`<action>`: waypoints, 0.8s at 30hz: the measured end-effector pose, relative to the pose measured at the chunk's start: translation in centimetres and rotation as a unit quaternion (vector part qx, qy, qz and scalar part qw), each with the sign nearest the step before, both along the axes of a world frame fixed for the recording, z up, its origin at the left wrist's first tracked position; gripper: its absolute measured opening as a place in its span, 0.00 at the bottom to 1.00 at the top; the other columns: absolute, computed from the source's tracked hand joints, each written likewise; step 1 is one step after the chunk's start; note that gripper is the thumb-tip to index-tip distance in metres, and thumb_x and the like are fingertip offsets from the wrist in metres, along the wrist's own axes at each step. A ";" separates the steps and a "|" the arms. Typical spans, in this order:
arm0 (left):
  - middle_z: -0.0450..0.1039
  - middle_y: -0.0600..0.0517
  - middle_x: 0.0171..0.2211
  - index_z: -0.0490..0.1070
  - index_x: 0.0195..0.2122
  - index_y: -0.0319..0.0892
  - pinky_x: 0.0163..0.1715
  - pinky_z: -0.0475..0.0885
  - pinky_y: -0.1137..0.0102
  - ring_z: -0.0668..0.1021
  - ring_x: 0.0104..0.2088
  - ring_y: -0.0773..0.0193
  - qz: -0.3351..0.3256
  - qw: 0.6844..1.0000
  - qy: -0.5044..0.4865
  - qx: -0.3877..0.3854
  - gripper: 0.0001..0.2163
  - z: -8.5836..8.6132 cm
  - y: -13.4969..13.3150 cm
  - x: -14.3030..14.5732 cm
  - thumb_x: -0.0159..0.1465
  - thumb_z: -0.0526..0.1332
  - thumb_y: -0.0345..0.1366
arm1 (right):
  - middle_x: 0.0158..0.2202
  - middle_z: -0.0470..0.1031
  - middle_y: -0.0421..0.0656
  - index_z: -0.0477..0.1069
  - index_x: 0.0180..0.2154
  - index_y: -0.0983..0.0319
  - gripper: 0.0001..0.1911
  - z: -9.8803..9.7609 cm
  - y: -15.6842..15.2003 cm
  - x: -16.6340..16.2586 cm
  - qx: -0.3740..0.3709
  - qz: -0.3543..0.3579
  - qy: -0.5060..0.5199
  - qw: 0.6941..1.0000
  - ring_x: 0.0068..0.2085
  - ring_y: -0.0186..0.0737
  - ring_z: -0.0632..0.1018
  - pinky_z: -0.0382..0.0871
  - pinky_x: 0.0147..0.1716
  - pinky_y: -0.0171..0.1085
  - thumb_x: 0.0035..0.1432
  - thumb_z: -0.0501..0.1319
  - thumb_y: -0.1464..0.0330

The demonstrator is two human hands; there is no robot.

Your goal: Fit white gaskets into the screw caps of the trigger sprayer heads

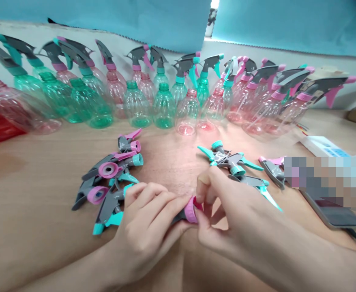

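Note:
A grey trigger sprayer head with a pink collar (190, 211) lies across the middle, gripped by my left hand (147, 227), whose fingers wrap round its body. My right hand (223, 207) pinches at the open end of that collar, thumb and fingertips at its rim. Whether a small part sits between those fingertips is hidden. To the left lies a pile of sprayer heads (108, 170) with pink and teal collars. Beyond my right hand is a second group of sprayer heads (237, 170), mostly teal.
Along the wall stand several clear green bottles (164, 107) and pink bottles (187, 113), many topped with sprayer heads. A red bag (1, 121) sits at the left edge. On the right are a phone (333, 211) with a cable and a white power strip (325, 147).

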State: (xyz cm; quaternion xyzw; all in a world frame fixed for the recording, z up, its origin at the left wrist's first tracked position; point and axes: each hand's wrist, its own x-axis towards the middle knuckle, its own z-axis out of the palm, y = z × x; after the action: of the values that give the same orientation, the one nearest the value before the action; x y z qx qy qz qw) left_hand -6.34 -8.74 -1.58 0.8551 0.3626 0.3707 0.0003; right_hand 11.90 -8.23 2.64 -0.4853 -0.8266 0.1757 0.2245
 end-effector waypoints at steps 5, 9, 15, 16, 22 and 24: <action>0.76 0.52 0.32 0.69 0.43 0.38 0.37 0.59 0.65 0.72 0.32 0.62 -0.012 0.999 0.014 0.044 0.07 -0.3 -0.2 0.1 0.64 0.58 0.30 | 0.22 0.63 0.36 0.54 0.29 0.58 0.11 -0.4 -1.0 0.0 0.046 0.013 -0.016 0.999 0.19 0.31 0.67 0.51 0.17 0.32 0.45 0.52 0.79; 0.76 0.52 0.31 0.69 0.43 0.38 0.38 0.59 0.64 0.72 0.32 0.62 -0.010 0.999 0.014 0.036 0.07 -0.3 -0.2 0.3 0.64 0.58 0.31 | 0.23 0.64 0.37 0.55 0.27 0.58 0.11 0.1 -0.7 0.3 0.021 0.049 -0.038 0.998 0.18 0.31 0.63 0.46 0.16 0.34 0.46 0.54 0.78; 0.76 0.52 0.36 0.68 0.46 0.41 0.41 0.61 0.66 0.73 0.36 0.63 -0.030 0.998 -0.016 -0.045 0.09 -0.4 -0.1 0.1 0.65 0.58 0.32 | 0.23 0.67 0.38 0.59 0.31 0.59 0.06 0.7 0.2 1.0 0.001 0.013 -0.051 0.999 0.20 0.33 0.67 0.53 0.18 0.34 0.51 0.55 0.75; 0.75 0.52 0.37 0.68 0.48 0.41 0.40 0.62 0.66 0.73 0.37 0.63 -0.039 0.997 -0.021 -0.062 0.10 -0.4 -0.1 0.0 0.65 0.58 0.31 | 0.23 0.67 0.37 0.59 0.31 0.59 0.05 1.0 0.4 1.3 -0.015 0.006 -0.049 0.999 0.20 0.33 0.67 0.54 0.18 0.33 0.52 0.55 0.73; 0.72 0.50 0.38 0.66 0.50 0.40 0.37 0.70 0.72 0.75 0.38 0.65 -0.078 0.980 -0.105 -0.150 0.13 -0.9 -0.1 -0.3 0.65 0.58 0.28 | 0.27 0.72 0.36 0.64 0.32 0.58 0.06 3.0 1.5 3.0 -0.154 0.032 0.066 0.985 0.24 0.31 0.72 0.63 0.18 0.31 0.57 0.59 0.64; 0.72 0.51 0.39 0.65 0.50 0.41 0.37 0.71 0.73 0.76 0.38 0.66 -0.084 0.974 -0.120 -0.173 0.13 -0.9 -0.2 -0.2 0.64 0.58 0.28 | 0.28 0.73 0.36 0.66 0.31 0.58 0.06 3.3 1.6 2.9 -0.182 0.050 0.098 0.977 0.25 0.30 0.73 0.65 0.20 0.30 0.57 0.60 0.63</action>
State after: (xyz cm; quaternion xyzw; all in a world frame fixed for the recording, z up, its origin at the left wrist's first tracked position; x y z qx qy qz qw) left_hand -6.52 -8.98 -2.50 0.8185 0.3455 0.4009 0.2234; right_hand 14.82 -6.65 5.91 -0.4562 -0.7781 0.3807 0.2036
